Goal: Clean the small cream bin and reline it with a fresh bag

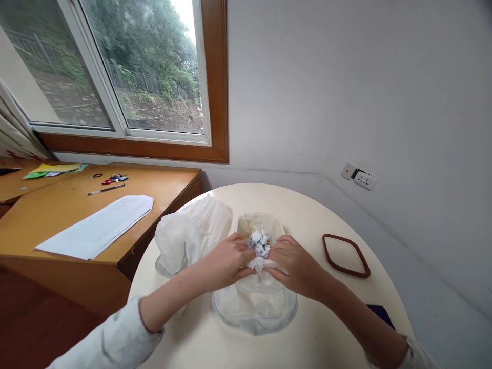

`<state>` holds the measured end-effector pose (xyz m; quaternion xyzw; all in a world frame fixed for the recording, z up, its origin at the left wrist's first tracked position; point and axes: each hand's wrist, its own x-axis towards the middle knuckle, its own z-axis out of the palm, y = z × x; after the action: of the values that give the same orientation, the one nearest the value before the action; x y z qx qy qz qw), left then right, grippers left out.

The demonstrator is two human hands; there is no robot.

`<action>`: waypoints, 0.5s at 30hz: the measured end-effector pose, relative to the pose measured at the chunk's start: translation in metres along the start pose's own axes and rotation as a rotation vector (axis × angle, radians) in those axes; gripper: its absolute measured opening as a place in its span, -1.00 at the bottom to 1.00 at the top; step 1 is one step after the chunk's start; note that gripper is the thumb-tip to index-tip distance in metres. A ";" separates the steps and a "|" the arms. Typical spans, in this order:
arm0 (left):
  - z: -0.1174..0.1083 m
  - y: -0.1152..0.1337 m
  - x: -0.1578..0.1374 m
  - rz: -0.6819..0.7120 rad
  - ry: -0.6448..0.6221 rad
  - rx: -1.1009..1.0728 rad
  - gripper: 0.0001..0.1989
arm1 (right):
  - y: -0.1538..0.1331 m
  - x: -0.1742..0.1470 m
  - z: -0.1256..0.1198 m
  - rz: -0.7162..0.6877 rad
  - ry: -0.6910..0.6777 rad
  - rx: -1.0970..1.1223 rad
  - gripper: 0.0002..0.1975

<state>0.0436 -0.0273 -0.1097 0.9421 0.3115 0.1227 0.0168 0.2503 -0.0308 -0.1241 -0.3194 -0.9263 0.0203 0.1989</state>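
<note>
A bin lined with a thin white plastic bag (253,307) stands on the round table, the bag's edge folded out and hanging over the near side. Crumpled paper (260,242) lies inside it. My left hand (232,259) pinches the bag's near rim from the left. From the right, my right hand (290,264) grips the same rim, and the plastic is bunched between the two hands. Fingers of both hands reach over into the opening. Left of the bin rests another crumpled white plastic bag (192,230).
A brown rounded frame (346,255) lies on the round table (319,333) at the right, with a dark flat object (380,313) near the edge. The wooden desk (165,177) at the left holds paper sheets (100,225), a pen (106,189) and keys (117,178).
</note>
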 end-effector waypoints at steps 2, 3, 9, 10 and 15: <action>-0.003 -0.002 0.003 0.005 -0.070 0.040 -0.83 | 0.000 0.004 -0.005 0.015 -0.097 -0.048 -0.81; -0.005 -0.003 0.005 0.008 -0.096 0.052 -0.83 | -0.001 0.006 -0.009 0.022 -0.143 -0.063 -0.80; -0.020 0.005 0.008 -0.020 -0.106 -0.035 -0.81 | -0.005 0.018 -0.031 0.054 -0.334 -0.035 -0.76; -0.021 0.008 0.006 -0.034 -0.065 -0.068 -0.77 | -0.005 0.019 -0.037 0.055 -0.348 0.014 -0.76; -0.016 0.014 0.000 -0.047 0.010 -0.144 -0.76 | -0.005 0.020 -0.063 0.114 -0.348 0.267 -0.74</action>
<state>0.0477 -0.0396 -0.0922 0.9304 0.3237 0.1489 0.0858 0.2572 -0.0281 -0.0580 -0.3339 -0.9162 0.2087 0.0751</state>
